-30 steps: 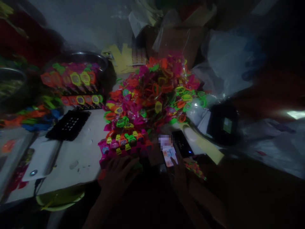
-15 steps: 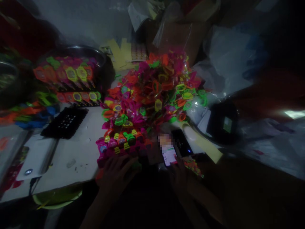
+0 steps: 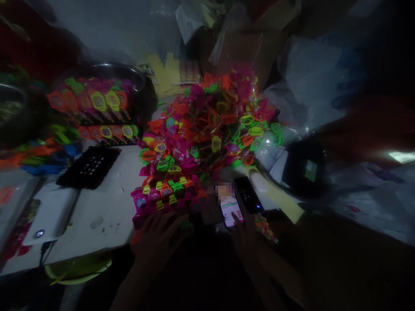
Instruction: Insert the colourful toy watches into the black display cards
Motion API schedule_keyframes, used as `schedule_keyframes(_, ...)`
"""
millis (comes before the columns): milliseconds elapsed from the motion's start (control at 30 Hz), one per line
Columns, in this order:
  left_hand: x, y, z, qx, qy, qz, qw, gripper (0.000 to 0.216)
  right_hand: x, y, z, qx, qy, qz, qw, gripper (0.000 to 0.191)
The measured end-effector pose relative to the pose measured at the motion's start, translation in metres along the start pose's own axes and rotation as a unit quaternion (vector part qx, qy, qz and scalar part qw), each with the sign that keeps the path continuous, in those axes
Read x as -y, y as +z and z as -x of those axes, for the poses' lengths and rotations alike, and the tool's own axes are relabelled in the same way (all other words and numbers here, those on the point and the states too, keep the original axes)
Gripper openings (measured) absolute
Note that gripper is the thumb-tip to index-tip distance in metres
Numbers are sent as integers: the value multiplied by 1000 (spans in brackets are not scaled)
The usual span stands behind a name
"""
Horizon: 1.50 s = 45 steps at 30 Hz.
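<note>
A lit smartphone (image 3: 231, 211) lies on the table, its upper screen blurred out. My right hand (image 3: 245, 235) is over its lower edge, a finger stretched onto the screen. That hand is open and grasps nothing I can see. To the left, my left hand (image 3: 160, 233) rests at the near side of a row of colourful toy watches (image 3: 167, 192), fingers apart. Its fingertips are dim, and I cannot make out any held thing. Behind both hands rises a big heap of bright plastic watches (image 3: 207, 125). A dark power bank (image 3: 248, 194) with a blue light sits beside the phone.
At the left are a black tray (image 3: 89, 168), a white box (image 3: 48, 216) and racked watches (image 3: 106, 131) before a metal bowl (image 3: 132, 71). A green basin (image 3: 79, 268) is below the table edge. Yellow card strips (image 3: 285, 203) and plastic bags (image 3: 314, 82) lie right.
My right index finger has shifted up and left on the phone screen, and the displayed page has changed. My left hand stays in place by the watches.
</note>
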<state>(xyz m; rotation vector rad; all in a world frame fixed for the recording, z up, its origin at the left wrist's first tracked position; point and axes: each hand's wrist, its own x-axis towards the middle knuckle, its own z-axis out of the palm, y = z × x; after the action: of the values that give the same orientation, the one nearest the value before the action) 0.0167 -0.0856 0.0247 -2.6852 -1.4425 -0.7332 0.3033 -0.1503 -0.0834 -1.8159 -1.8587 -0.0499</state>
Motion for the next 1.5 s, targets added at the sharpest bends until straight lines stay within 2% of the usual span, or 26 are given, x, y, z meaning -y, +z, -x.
schedule_keyframes(133,0,0,0,-3,-6,3,1000,32,-2,-4,-7,-9,15,-6,1000,46)
schedule_keyframes(267,-1,-2,-2,-10,-7,2,1000,31,7,-10,-12,14,-57,-25,998,37)
schedule_keyframes(333,-1,-3,-3,-12,-7,3,1000,31,14,-10,-14,3,-74,-51,996,37)
schedule_keyframes(467,0,-2,-1,-3,-10,9,1000,33,22,-3,-32,-44,-30,-98,994,36)
schedule_keyframes(567,1,-1,0,1,-10,10,1000,32,14,1,-68,-38,-12,-110,993,32)
schedule_keyframes(667,2,0,1,5,-8,3,1000,33,1,0,-120,8,-7,-97,995,31)
schedule_keyframes(767,2,0,2,13,-8,0,1000,35,-6,1,-174,106,-11,-113,988,31)
schedule_keyframes(900,0,-1,1,3,-11,7,1000,33,-4,13,-218,204,-51,-62,976,27)
schedule_keyframes(1000,-1,-3,-1,-8,-5,5,1000,29,-3,24,-227,207,-28,-30,977,30)
schedule_keyframes(1100,-1,-4,-2,-11,0,-3,1000,29,-2,28,-229,163,10,-10,987,42)
schedule_keyframes(1233,1,-3,-1,3,2,-2,1000,31,-2,26,-233,108,-7,31,994,55)
schedule_keyframes(1367,3,-1,0,7,2,-9,1000,31,-5,22,-239,122,-37,52,990,50)
schedule_keyframes(1500,3,-1,-2,0,5,-12,1000,31,-9,13,-242,125,-48,16,991,45)
